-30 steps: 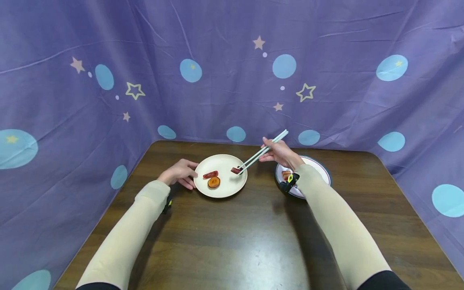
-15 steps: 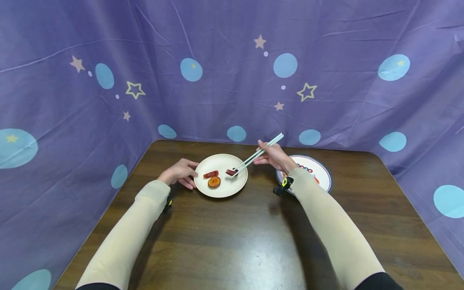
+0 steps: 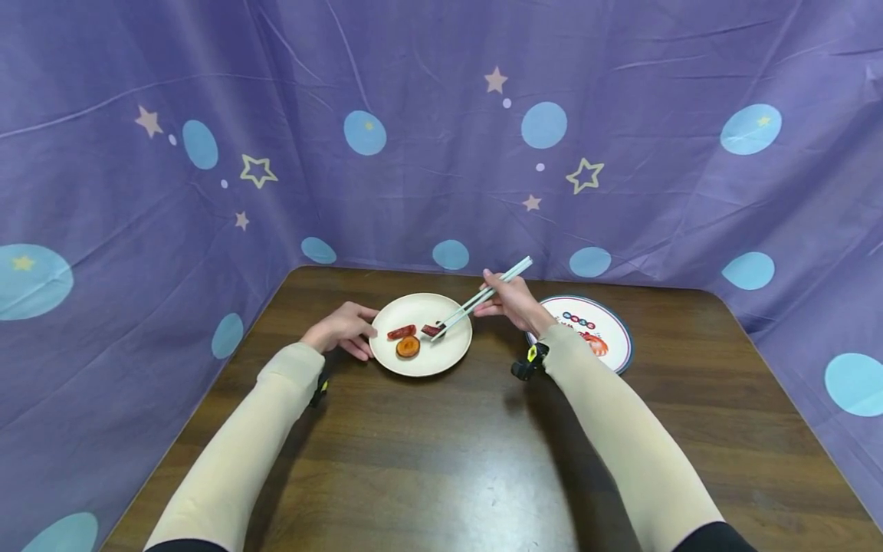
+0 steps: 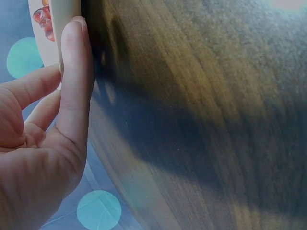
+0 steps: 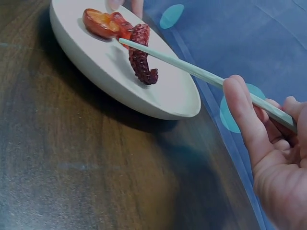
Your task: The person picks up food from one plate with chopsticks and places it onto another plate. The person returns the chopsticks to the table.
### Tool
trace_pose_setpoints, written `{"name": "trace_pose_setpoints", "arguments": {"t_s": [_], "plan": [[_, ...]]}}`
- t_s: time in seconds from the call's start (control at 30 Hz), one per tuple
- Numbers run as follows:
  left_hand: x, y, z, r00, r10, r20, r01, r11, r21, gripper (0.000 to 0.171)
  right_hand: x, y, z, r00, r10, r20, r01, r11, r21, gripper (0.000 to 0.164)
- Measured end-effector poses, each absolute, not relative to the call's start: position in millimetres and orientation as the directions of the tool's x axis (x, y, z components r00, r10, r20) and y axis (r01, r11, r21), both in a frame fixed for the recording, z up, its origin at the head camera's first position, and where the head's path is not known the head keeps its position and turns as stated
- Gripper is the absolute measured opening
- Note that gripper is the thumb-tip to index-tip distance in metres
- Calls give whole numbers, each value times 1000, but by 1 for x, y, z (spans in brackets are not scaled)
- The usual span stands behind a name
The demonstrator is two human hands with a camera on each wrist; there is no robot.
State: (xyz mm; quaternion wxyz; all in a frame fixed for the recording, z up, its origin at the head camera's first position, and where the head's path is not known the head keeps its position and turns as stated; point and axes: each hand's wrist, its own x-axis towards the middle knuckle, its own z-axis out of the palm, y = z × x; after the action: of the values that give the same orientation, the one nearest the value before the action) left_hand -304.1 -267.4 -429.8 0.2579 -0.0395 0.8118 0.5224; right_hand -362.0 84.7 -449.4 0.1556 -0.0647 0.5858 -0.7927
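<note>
My left hand pinches the near-left rim of a cream plate; in the left wrist view one finger lies along the plate's outer side. My right hand holds a pair of pale green chopsticks. Their tips are at a dark red, curled octopus tentacle piece, low over the plate's middle. Left of it on the plate lie a red sausage-like piece and a round orange slice with a dark edge.
Behind the right wrist stands a white plate with a blue rim and a red and orange shrimp picture, partly covered by the forearm. Both plates rest on a brown wooden table. A purple curtain closes off the back and sides.
The right hand has moved left with the chopsticks, carrying the tentacle piece from the plate's right side toward the other food. More of the white plate now shows. The left hand has stayed put.
</note>
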Motion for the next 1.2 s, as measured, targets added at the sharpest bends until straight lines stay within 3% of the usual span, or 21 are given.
{"name": "trace_pose_setpoints", "arguments": {"t_s": [0.73, 0.93, 1.2], "plan": [[-302, -267, -427, -862, 208, -461, -331, 457, 826, 67, -353, 68, -451, -964, -263, -40, 113, -269, -956, 41], [-302, -267, -425, -863, 205, -462, -333, 457, 825, 66, -353, 62, -448, -961, -275, -19, 91, -249, -964, 52], [-302, -267, -427, -863, 206, -462, -333, 457, 825, 67, -351, 59, -446, -958, -285, -23, 94, -238, -967, 47]]}}
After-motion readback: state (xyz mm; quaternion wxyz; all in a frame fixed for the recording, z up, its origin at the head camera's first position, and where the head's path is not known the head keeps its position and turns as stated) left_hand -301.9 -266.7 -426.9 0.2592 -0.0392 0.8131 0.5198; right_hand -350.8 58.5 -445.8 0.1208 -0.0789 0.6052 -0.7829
